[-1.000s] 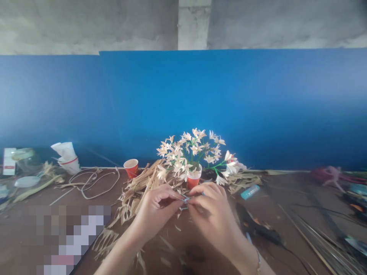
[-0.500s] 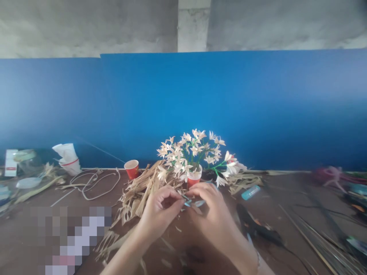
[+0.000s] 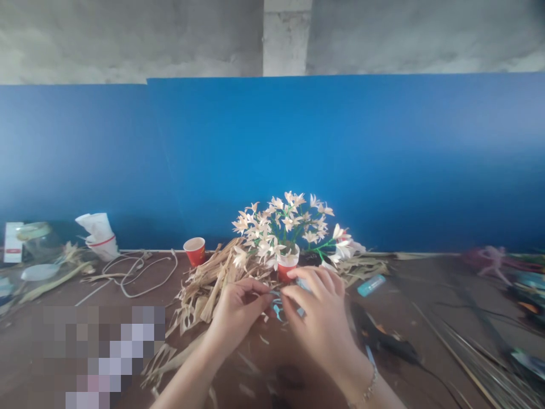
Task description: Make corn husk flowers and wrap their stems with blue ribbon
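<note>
My left hand [image 3: 240, 309] is closed in a pinch, thumb against forefinger, at a thin light-blue strip [image 3: 277, 311]. What exactly lies between its fingertips is too small to make out. Just right of it, my right hand [image 3: 319, 309] is curled, its thumb and forefinger close to the other end of the strip. Some light blue also shows beneath its fingers. Right behind the hands stands a red and white paper cup [image 3: 286, 271], partly hidden by my right fingers. From it rises a bunch of cream handmade flowers [image 3: 272, 224] on green stems.
Dried husks [image 3: 213, 281] are heaped left of the flowers. A second red paper cup [image 3: 195, 251] and a white cable [image 3: 140, 278] lie farther left. On the right are a light-blue tube [image 3: 371, 286], a dark corded tool [image 3: 387, 338] and thin sticks [image 3: 468, 363]. A blue panel [image 3: 272, 142] stands behind.
My right hand has turned and its fingers have curled forward over a light-blue piece, covering a low white flower. My left hand keeps its pinch almost in place.
</note>
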### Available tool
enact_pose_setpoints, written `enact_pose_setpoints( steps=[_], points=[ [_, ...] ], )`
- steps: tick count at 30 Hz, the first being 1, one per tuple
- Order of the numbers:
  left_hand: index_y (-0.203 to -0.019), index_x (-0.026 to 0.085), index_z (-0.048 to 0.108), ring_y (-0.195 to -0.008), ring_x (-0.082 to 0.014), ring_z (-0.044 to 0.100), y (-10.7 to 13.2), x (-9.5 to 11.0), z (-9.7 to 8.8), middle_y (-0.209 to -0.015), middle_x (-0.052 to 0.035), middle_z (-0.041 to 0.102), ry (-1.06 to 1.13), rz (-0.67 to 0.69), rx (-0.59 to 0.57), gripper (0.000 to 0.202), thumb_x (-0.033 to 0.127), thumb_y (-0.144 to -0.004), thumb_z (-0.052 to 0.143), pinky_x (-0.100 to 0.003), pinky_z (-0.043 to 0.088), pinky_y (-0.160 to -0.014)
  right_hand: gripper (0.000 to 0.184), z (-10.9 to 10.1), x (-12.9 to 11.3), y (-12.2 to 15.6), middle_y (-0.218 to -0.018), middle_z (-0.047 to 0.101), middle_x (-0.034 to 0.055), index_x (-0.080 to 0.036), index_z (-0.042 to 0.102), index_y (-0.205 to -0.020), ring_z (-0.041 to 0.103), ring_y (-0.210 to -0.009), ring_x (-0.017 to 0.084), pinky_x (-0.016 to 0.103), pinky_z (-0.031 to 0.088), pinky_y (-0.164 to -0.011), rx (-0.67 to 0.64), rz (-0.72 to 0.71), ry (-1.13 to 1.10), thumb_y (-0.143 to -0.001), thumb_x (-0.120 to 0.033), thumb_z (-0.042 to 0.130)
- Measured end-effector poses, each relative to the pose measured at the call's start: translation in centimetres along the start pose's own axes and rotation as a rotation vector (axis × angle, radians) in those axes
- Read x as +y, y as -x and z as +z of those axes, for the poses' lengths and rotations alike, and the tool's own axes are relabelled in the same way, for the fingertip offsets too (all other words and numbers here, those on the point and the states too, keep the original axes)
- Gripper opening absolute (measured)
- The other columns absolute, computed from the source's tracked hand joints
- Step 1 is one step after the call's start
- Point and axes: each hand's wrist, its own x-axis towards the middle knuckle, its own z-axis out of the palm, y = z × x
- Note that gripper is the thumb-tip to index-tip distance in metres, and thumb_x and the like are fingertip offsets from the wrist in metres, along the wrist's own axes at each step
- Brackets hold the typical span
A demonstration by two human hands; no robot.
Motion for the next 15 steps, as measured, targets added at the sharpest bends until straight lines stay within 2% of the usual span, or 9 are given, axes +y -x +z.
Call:
enact_pose_setpoints(
  steps=[4, 7, 11, 15],
  points=[
    [-0.075, 0.016, 0.067, -0.047, -0.0106, 0.057, -0.1, -0.1, 0.2, -0.056, 0.0020, 0.062, -0.018, 0.156, 0.011, 0.008, 0.021, -0.069, 0.068, -0.021, 0.045, -0.047, 0.013, -0.3, 0.2, -0.3, -0.093, 0.063, 0.0028, -0.022, 0.063, -0.071, 0.053, -0.092, 0.021, 0.042, 0.034, -0.087, -0.041, 0.025, -0.075, -0.082, -0.016, 0.058],
    [-0.073, 0.016, 0.070, -0.051, -0.0107, 0.059, -0.2, 0.1, 0.3, -0.064, 0.0014, 0.059, -0.033, 0.251, -0.009, 0.005, 0.018, -0.069, 0.068, -0.022, 0.046, -0.049, 0.014, -0.5, 0.5, -0.4, -0.090, 0.062, 0.0010, -0.024, 0.064, -0.070, 0.054, -0.093, 0.021, 0.041, 0.035, -0.084, -0.139, 0.090, -0.187, -0.081, -0.016, 0.060],
    [-0.068, 0.016, 0.069, -0.052, -0.0111, 0.059, -0.1, 0.5, 0.5, -0.064, 0.0010, 0.058, -0.034, 0.237, -0.080, 0.004, 0.018, -0.070, 0.067, -0.022, 0.047, -0.049, 0.018, -1.1, 1.2, -0.4, -0.094, 0.061, 0.0010, -0.024, 0.064, -0.067, 0.053, -0.097, 0.021, 0.040, 0.037, -0.086, -0.336, 0.208, -0.382, -0.082, -0.016, 0.057],
    [-0.061, 0.014, 0.067, -0.053, -0.0109, 0.057, 0.3, 0.8, 0.8, -0.062, 0.0003, 0.057, -0.025, 0.241, -0.156, 0.009, 0.019, -0.069, 0.067, -0.022, 0.047, -0.050, 0.018, -1.8, 1.8, -0.5, -0.091, 0.062, 0.0021, -0.021, 0.064, -0.065, 0.057, -0.092, 0.019, 0.034, 0.044, -0.082, -0.544, 0.334, -0.624, -0.079, -0.013, 0.055]
  ],
)
